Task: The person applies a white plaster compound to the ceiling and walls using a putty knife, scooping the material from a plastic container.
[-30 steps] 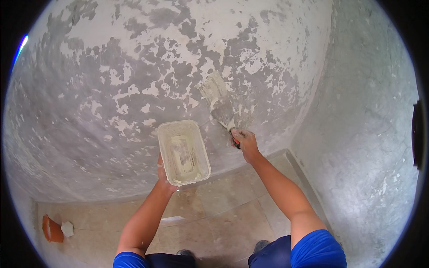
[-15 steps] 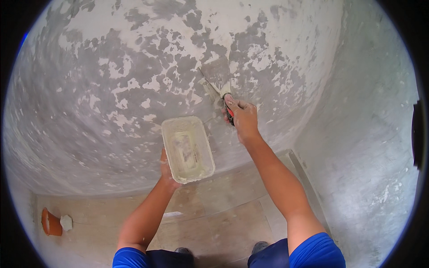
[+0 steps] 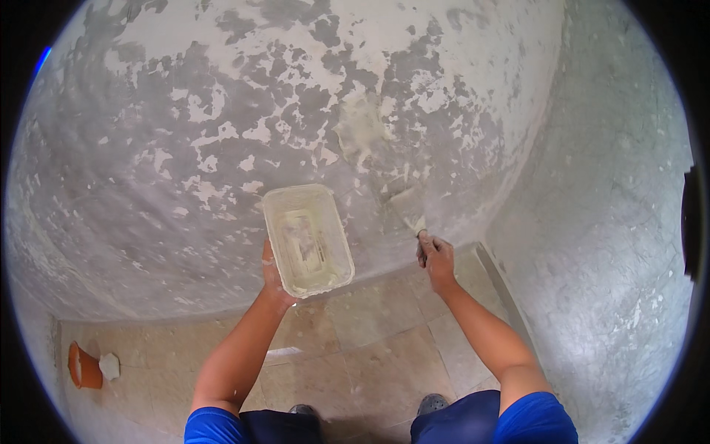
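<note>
Whitish tub [image 3: 333, 231] clutched with left hand [image 3: 272, 277], up-right of that grip; grasped scraper [image 3: 419, 224] with right hand [image 3: 436, 257], had blade [image 3: 406, 200] up-left of knuckles, over patchy grey wall [image 3: 185, 159].

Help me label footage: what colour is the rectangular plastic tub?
The plastic tub is off-white, clearest in the head view.
</note>
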A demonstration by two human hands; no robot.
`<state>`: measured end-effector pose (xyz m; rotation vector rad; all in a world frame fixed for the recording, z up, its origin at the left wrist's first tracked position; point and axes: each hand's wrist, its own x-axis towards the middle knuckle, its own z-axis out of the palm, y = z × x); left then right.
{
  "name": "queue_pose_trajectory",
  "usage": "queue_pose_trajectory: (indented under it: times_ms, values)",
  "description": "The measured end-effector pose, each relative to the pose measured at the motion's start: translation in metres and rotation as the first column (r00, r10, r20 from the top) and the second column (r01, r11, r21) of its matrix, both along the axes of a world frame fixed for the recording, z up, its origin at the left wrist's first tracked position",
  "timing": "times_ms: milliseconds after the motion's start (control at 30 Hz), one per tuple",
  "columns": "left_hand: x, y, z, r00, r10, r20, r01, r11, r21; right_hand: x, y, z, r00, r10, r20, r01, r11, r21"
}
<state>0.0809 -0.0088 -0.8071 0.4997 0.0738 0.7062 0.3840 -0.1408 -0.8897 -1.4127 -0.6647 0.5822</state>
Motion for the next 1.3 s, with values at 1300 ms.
queue_pose_trajectory:
  times_ms: [1300]
  values:
    - [-0.042, 0.023, 0.003, 0.983, 0.171, 0.072, -0.178, 0.979, 0.098, -0.035, 0.022, -0.102, 0.795, 0.104, 0.598, 0.059, 0.967, -0.246]
